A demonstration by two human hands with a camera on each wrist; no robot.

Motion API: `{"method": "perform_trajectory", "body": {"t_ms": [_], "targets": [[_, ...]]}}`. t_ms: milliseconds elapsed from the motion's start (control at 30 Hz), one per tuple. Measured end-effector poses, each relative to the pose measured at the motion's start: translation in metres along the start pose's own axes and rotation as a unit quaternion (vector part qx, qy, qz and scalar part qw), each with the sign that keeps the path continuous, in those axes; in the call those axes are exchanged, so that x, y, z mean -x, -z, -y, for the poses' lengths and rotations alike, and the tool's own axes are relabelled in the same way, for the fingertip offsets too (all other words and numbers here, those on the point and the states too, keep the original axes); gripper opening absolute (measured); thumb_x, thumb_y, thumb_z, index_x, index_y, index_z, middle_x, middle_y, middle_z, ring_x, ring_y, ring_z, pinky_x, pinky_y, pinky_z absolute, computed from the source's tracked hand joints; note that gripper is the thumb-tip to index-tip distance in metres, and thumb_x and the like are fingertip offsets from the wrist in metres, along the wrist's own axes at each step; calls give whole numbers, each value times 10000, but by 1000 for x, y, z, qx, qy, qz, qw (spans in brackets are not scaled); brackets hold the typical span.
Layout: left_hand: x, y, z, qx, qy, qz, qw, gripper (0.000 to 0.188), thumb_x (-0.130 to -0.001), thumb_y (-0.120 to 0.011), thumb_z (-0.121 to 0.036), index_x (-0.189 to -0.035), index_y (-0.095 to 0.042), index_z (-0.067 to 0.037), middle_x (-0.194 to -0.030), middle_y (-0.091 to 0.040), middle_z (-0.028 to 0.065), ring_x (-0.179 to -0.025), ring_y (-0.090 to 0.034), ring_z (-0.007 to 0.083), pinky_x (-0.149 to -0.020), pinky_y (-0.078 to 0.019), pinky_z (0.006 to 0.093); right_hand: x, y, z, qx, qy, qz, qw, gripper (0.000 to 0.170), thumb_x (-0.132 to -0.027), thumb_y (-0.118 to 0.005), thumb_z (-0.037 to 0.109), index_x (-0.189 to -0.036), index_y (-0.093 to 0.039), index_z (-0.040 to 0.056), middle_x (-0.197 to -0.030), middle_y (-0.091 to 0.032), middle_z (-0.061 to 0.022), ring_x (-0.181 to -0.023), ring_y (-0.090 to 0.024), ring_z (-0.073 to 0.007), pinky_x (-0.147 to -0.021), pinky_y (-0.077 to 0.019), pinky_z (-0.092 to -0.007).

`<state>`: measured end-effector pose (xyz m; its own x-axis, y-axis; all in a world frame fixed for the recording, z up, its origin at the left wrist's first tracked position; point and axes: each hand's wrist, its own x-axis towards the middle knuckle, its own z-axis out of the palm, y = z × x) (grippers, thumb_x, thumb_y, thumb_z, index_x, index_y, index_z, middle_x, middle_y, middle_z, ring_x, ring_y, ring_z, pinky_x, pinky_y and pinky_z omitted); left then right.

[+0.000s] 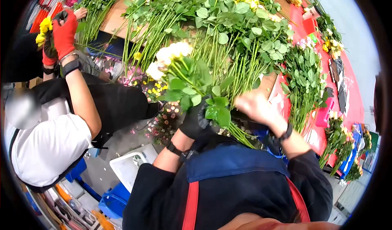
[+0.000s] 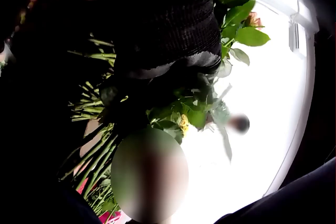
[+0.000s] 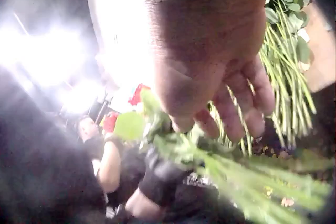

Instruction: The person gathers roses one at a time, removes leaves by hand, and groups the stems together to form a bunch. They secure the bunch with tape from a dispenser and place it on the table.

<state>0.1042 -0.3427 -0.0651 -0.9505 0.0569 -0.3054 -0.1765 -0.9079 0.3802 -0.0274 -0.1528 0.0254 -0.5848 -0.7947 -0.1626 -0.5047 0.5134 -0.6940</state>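
A small bunch of cream-white roses (image 1: 174, 53) is held low on its leafy stems by my left hand (image 1: 197, 117), which wears a black glove. The blooms point up and left, and the bare stem ends (image 1: 241, 134) come out below the hand toward my apron. My bare right hand (image 1: 258, 108), blurred, is just right of the bunch with nothing in its grasp. In the right wrist view its fingers (image 3: 231, 121) hang loosely above the stems (image 3: 252, 179). The black glove mostly hides the left fingers.
Long-stemmed roses (image 1: 228, 30) lie heaped across the table ahead. More bunches (image 1: 302, 79) rest on the red surface at right, by a pink holder (image 1: 324, 113). Another person (image 1: 49, 144) in red gloves handles yellow roses (image 1: 44, 30) at left. Petals (image 1: 163, 121) litter the floor.
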Motion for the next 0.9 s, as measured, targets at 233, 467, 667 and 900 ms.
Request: {"method": "perform_trajectory", "body": {"t_ms": [233,467,667,900], "targets": [[29,17,-9,-14,-105,59,993,442,-994,-418,-177,-1403,-341,-29,-1328,-486,111,-1195,-493,209,-1035,-394,354,-180,-15,-67,-173,-372,-135,902,291,-861,-629,243,-778,-632,-35,-705,-647,-86,-502,-626,-144,-397,-461,-266],[28,43,-14,-250,-118,-54,959,501,-946,-491,-46,-1416,-320,-5,-1382,-441,112,-1251,-437,189,-1048,-352,309,-162,-24,-63,-58,-269,-364,890,280,-809,-584,264,-765,-610,-11,-756,-630,-223,-698,-606,-376,-658,-464,-443],[18,29,-16,168,-44,13,985,387,-982,-462,-265,-1332,-457,-99,-1177,-578,63,-1024,-583,221,-894,-498,403,-58,7,-44,-2,-149,-404,903,201,-937,-514,162,-1002,-610,-2,-672,-633,-84,-589,-594,-146,-552,-467,-268],[7,-10,-6,117,-49,-48,991,451,-908,-591,-345,-1221,-507,-32,-1088,-610,109,-984,-604,280,-883,-516,437,47,-7,-36,-77,-12,-288,954,108,-907,-545,47,-981,-609,3,-800,-590,-89,-637,-556,-148,-546,-437,-271]]}}
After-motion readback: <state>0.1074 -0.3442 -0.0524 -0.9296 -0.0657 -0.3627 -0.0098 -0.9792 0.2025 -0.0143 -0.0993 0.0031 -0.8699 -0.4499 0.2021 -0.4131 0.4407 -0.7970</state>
